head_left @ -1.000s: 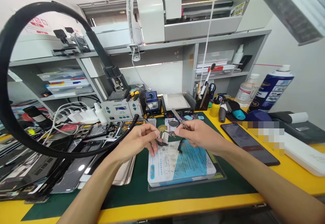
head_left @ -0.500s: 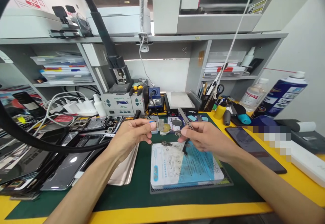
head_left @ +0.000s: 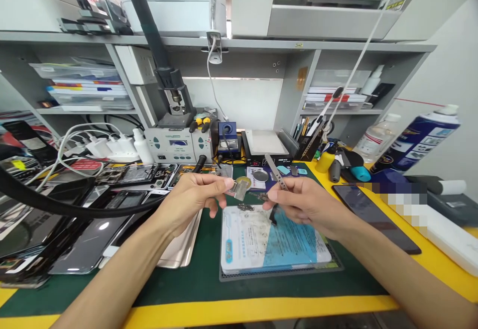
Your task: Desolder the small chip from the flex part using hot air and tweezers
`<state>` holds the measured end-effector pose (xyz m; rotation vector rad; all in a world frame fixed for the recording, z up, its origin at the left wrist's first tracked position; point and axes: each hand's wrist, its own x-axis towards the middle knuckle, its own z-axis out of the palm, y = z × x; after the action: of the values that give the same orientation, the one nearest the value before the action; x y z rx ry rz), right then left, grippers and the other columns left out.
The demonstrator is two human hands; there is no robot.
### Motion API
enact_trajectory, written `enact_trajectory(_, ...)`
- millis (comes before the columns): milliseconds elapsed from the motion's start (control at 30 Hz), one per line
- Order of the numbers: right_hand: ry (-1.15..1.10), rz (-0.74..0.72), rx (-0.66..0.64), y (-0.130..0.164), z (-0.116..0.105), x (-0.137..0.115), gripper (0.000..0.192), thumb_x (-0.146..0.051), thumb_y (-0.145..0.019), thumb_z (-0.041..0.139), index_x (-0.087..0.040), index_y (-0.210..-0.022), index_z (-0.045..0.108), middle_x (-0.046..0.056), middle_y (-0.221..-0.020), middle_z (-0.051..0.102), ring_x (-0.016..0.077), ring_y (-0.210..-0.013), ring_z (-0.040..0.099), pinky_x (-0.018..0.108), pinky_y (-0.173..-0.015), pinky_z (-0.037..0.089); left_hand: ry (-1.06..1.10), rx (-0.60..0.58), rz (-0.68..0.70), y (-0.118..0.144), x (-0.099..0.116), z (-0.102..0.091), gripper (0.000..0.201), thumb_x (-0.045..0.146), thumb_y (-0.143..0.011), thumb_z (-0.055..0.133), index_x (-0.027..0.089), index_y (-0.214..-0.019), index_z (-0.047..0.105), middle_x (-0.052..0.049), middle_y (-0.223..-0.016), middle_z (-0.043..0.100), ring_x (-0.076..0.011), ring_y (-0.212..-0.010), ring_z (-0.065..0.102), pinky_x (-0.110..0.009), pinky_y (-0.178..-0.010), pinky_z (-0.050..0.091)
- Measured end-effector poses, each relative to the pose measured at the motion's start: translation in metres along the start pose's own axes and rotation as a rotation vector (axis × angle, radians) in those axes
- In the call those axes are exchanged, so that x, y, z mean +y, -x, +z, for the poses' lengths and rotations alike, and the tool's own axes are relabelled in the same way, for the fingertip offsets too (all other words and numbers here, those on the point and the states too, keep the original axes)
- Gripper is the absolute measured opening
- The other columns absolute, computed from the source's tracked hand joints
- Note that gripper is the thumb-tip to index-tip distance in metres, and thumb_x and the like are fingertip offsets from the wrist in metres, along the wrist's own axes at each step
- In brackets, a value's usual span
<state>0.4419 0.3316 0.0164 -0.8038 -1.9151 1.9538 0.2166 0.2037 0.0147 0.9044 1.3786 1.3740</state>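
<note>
My left hand (head_left: 194, 197) pinches a small silver metal part (head_left: 239, 189) between thumb and fingertips, held above the bench. My right hand (head_left: 302, 202) grips metal tweezers (head_left: 276, 172), their tips pointing down and left toward a tiny dark component near the part. Both hands hover over the far end of a blue and white work mat (head_left: 272, 242), where small dark parts (head_left: 245, 208) lie. The mat rests on a green cutting mat (head_left: 186, 274) on the yellow bench.
A silver phone back (head_left: 182, 249) and several opened phones (head_left: 74, 219) lie at left under a thick black hose (head_left: 74, 209). A soldering station (head_left: 177, 145), heating plate (head_left: 263, 145) and tool holder stand behind. A dark phone (head_left: 373, 214), spray can (head_left: 418, 135) and bottle (head_left: 375, 137) sit at right.
The view has tilted down and closer to the bench. My left hand has brought the silver part back toward the tweezers; the right hand has stayed nearly in place.
</note>
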Motion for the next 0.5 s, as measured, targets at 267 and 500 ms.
enact_trajectory(267,0.06,-0.018,0.004,0.0011,0.001,0.0002,0.032,-0.044,-0.088,0.078,-0.014,-0.082,0.067,0.007,-0.082,0.076,0.0023,-0.045,0.03,0.024,-0.043,0.015,-0.054,-0.008,0.029,-0.0009,-0.0046,-0.0053,0.033,0.045,-0.075,0.086,0.013,-0.078,0.08,-0.005,-0.057,0.063,-0.0102,-0.052,0.054,-0.02,-0.047,0.042)
enact_trajectory(500,-0.141,0.054,-0.03,0.0021,-0.0016,-0.0043,0.031,-0.037,-0.089,0.077,-0.012,-0.076,0.065,0.001,-0.064,0.068,0.001,-0.04,0.027,0.023,-0.041,0.014,-0.014,-0.002,0.03,0.0028,-0.003,-0.0031,0.031,0.043,-0.074,0.086,0.012,-0.076,0.08,-0.004,-0.054,0.061,-0.0098,-0.05,0.053,-0.019,-0.046,0.042)
